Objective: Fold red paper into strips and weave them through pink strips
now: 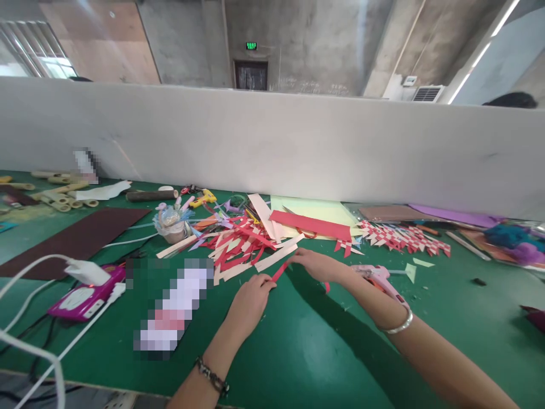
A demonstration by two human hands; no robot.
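Observation:
Between my two hands a short red paper strip [280, 272] is stretched a little above the green table. My left hand [254, 298] pinches its near end, and my right hand [313, 264] pinches the far end. Just beyond them lies a heap of loose red and pale pink paper strips [238, 244]. A wider red paper piece [313, 224] rests behind my right hand on pale yellow-green sheets [315, 204]. Partly hidden by my right forearm is a pink glue gun [385, 279]. A woven red-and-white checkered paper piece [404, 237] lies to the right.
A purple power strip [87, 298] with white cables and a blurred rectangular object [176, 309] lie at left. Behind them are a dark brown sheet [80, 236], a small tub [171, 227] and a yellow glue gun [204, 197]. A pale partition [264, 145] closes off the table's back.

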